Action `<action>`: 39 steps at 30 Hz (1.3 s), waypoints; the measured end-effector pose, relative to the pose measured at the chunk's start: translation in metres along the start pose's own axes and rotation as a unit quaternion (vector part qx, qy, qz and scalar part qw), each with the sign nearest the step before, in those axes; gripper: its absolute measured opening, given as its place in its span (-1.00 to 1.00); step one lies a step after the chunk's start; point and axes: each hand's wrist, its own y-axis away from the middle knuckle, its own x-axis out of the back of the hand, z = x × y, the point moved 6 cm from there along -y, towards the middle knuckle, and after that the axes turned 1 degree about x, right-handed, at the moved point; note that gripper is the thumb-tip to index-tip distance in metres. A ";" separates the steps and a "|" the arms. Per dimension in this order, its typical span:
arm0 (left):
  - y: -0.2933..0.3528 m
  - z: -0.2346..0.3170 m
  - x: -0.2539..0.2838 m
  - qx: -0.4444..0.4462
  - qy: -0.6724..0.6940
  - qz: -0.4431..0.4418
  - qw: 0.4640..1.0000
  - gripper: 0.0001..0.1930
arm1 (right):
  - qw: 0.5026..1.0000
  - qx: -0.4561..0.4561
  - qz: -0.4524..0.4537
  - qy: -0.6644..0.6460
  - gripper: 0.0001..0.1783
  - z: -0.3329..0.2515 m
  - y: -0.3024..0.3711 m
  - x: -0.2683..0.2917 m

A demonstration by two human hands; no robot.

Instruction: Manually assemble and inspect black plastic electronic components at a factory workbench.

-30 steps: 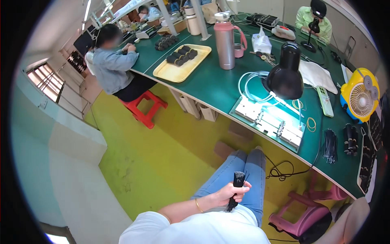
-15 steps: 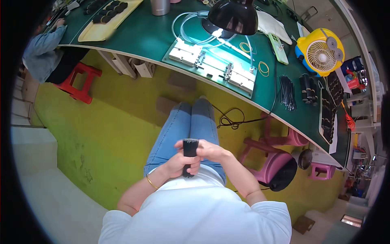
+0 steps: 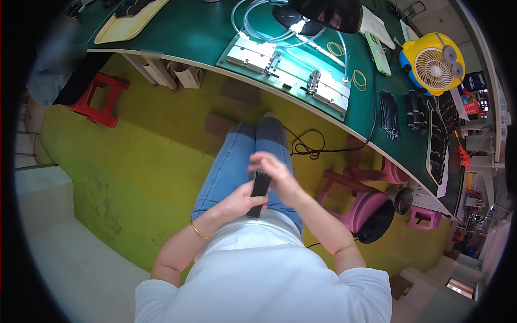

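Observation:
Over my lap, my left hand (image 3: 240,201) is wrapped round a thick bundle of thin black wires (image 3: 260,189), which stands nearly upright with a slight tilt. The wire tips show at its upper end. At that upper end is my right hand (image 3: 276,169), its fingers stretched out across the tips and a little blurred; whether they touch is hard to tell. On the green table (image 3: 183,40) ahead, a metal fixture with two blocks (image 3: 288,75) lies lit under a black lamp (image 3: 331,13).
Right of the fixture are loose black wires (image 3: 389,116), tied black bundles (image 3: 415,110), a tray of more bundles (image 3: 437,145) and a yellow fan (image 3: 433,63). Pink stools (image 3: 358,215) stand at my right, a red stool (image 3: 102,99) at far left by another person. A black cable (image 3: 309,148) hangs below the table.
My right hand has risen from the bundle's side to its upper end, its fingers now extended. The bundle has tilted slightly in my left hand. The view has shifted a little.

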 end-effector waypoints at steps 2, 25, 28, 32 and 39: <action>0.001 -0.007 -0.006 0.064 0.051 -0.048 0.996 -0.80 | 0.991 0.063 -0.029 0.112 -0.57 -0.023 -0.011 0.002; -0.073 0.069 0.010 -0.173 0.290 -0.047 0.940 -0.82 | 0.982 0.144 0.095 0.072 -0.88 -0.097 -0.033 0.017; -0.079 0.079 0.008 -0.181 0.321 -0.049 0.928 -0.80 | 0.978 0.159 0.118 0.061 -0.83 -0.108 -0.035 0.022; -0.088 0.089 0.010 -0.208 0.304 -0.048 0.929 -0.79 | 0.972 0.167 0.148 0.067 -0.82 -0.116 -0.040 0.023; -0.094 0.103 0.013 -0.241 0.277 -0.022 0.930 -0.86 | 0.964 0.202 0.146 0.098 -0.82 -0.126 -0.048 0.021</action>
